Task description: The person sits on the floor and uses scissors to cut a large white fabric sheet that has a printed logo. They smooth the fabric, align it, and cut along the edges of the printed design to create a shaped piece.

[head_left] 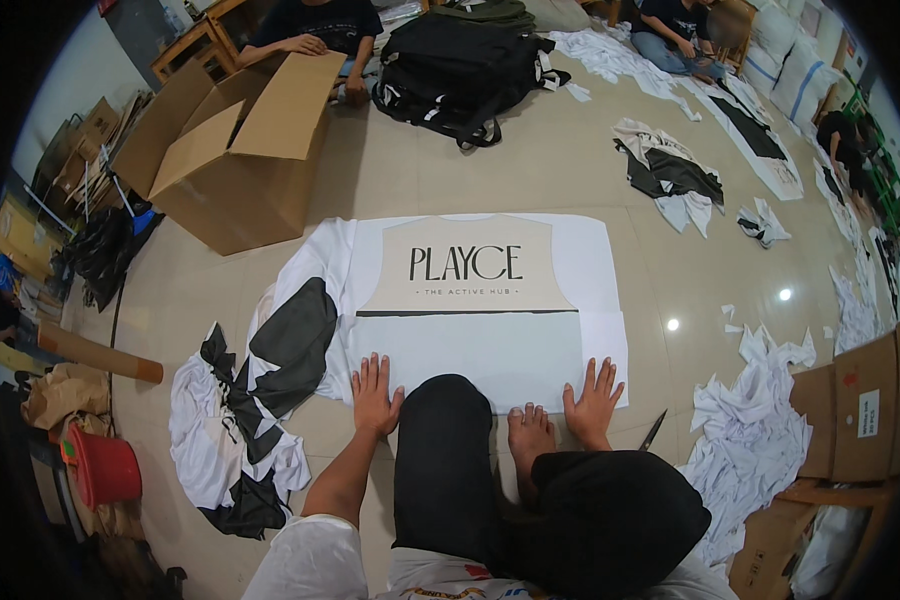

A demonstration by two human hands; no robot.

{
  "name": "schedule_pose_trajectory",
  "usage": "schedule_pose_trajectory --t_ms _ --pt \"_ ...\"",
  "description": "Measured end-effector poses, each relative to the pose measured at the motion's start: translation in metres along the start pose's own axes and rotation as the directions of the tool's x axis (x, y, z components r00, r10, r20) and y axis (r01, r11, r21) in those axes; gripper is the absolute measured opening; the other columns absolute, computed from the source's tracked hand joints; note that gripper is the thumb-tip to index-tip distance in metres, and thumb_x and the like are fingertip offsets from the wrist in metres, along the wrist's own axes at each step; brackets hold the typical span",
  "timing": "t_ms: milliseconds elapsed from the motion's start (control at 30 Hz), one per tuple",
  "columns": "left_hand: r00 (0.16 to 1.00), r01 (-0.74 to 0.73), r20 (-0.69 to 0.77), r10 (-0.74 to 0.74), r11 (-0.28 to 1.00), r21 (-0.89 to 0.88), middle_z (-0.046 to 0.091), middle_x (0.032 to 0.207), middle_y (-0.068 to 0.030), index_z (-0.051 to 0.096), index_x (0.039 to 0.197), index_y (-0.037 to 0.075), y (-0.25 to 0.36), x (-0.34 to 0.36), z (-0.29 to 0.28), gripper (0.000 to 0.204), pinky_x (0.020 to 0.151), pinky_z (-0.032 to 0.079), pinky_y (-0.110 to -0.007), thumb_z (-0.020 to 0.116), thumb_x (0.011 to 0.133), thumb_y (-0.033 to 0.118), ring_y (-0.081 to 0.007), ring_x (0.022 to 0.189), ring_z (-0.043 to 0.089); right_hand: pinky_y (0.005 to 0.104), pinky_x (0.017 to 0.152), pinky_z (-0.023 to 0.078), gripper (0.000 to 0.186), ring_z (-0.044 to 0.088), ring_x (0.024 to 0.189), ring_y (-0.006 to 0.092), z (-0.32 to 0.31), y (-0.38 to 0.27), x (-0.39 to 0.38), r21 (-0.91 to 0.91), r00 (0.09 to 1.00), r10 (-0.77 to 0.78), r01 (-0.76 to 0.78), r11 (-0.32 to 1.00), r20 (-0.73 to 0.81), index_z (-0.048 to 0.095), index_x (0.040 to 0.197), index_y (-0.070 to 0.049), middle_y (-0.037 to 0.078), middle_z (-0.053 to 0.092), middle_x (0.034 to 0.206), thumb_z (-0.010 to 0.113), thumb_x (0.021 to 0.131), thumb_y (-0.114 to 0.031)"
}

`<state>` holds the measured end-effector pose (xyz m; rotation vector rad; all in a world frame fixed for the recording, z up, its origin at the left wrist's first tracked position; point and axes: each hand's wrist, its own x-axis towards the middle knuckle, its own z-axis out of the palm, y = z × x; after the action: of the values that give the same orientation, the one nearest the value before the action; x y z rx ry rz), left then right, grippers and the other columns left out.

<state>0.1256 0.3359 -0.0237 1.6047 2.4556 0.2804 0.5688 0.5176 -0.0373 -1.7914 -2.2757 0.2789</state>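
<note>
My left hand (374,397) lies flat with its fingers spread at the near left edge of a pale sheet. On the near right side, my right hand (592,403) rests the same way, palm down and holding nothing. Between and beyond them stretches the pale blue-white sheet (470,345), bordered at its far side by a thin dark strip (465,313). Beyond the strip shows a cream fabric panel (470,265) with dark printed lettering. White fabric (595,260) spreads beneath all of this on the floor. My bare foot (531,437) touches its near edge.
White and dark fabric pieces (295,335) are heaped at the left, white scraps (755,430) at the right. A slim dark pointed tool (654,430) lies near my right hand. An opened cardboard box (235,170) and a black bag (450,75) stand beyond. Other people (320,35) sit farther off.
</note>
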Motion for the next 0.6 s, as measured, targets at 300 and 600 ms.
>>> schedule_pose_trajectory --t_ms 300,600 --pt "0.999 -0.023 -0.023 0.023 1.0 0.019 0.021 0.184 -0.0178 0.026 0.176 0.01 -0.006 0.004 0.005 0.082 0.137 0.009 -0.06 0.058 0.108 0.042 -0.0404 0.17 0.015 0.0726 0.131 0.01 0.086 0.019 0.167 0.049 -0.004 -0.006 -0.001 0.004 1.0 0.006 -0.006 1.0 -0.018 0.038 0.17 -0.002 0.031 0.026 0.178 0.063 0.101 -0.047" --pt "0.999 -0.032 0.0 0.033 0.995 0.094 0.02 0.184 -0.0162 0.021 0.178 0.014 -0.003 0.004 0.011 0.078 0.137 0.01 -0.058 0.052 0.113 0.046 -0.0387 0.171 0.014 0.075 0.128 0.013 0.086 0.022 0.166 0.0499 0.005 0.007 -0.001 0.01 0.997 -0.026 0.027 1.0 -0.072 0.039 0.169 -0.001 0.033 0.028 0.177 0.064 0.102 -0.048"
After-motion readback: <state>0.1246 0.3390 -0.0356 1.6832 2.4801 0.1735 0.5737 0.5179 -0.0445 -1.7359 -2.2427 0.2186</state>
